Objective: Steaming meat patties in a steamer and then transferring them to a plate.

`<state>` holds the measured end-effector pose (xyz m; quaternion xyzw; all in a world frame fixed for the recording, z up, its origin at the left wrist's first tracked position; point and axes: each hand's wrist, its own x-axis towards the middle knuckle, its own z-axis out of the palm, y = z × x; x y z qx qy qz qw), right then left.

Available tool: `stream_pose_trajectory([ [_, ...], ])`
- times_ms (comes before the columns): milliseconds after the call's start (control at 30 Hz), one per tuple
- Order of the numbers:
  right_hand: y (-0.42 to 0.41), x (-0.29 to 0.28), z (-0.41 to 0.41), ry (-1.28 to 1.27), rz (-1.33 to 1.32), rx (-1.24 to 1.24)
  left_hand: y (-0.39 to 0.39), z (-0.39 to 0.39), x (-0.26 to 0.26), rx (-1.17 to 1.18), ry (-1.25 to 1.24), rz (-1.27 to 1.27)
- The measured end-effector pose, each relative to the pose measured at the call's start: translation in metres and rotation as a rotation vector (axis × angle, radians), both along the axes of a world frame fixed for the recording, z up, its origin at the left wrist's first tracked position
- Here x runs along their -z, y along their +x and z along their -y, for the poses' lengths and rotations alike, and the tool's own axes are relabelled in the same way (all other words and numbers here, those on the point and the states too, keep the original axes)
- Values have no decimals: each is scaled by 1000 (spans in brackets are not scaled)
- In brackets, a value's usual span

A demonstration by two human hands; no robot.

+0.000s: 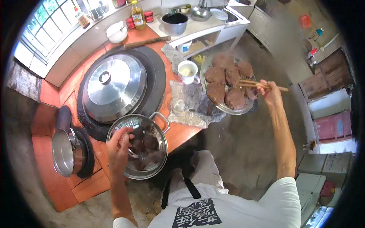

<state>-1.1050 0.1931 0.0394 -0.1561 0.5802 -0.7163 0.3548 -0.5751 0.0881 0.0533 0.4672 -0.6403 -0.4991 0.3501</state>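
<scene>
My right hand (269,92) grips a pair of wooden chopsticks (248,83). Their tips touch one of several brown patties (234,97) on a round metal steamer tray (238,112) at the counter's right edge. In my left hand (121,145), the fingers are closed at the handle of a steel-rimmed pot (145,174) or its glass lid; which of the two cannot be told for certain. More brown pieces (150,142) show there, blurred by the glass or steam. Beside the tray stands a white mug (187,71) with pale contents.
A large wok with a domed metal lid (114,88) sits in the orange-tiled stove (182,134). At left is a steel pot (67,152). Crumpled plastic (188,102) lies under the tray's left side. Behind stand a dark-filled pot (175,24), a white bowl (117,31) and an oil bottle (138,17).
</scene>
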Motion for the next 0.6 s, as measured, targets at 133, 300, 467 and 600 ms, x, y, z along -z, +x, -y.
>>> stream_pose_trajectory([
  [133,-28,11,12,34,53,11,-26,2,11,4,37,52],
  [300,-79,28,51,58,93,-77,-92,10,25,-171,24,-19],
  [467,-152,25,112,76,132,-219,-207,25,26,-291,170,-189],
  [600,-197,29,158,77,118,-280,-275,47,28,-190,126,-140],
])
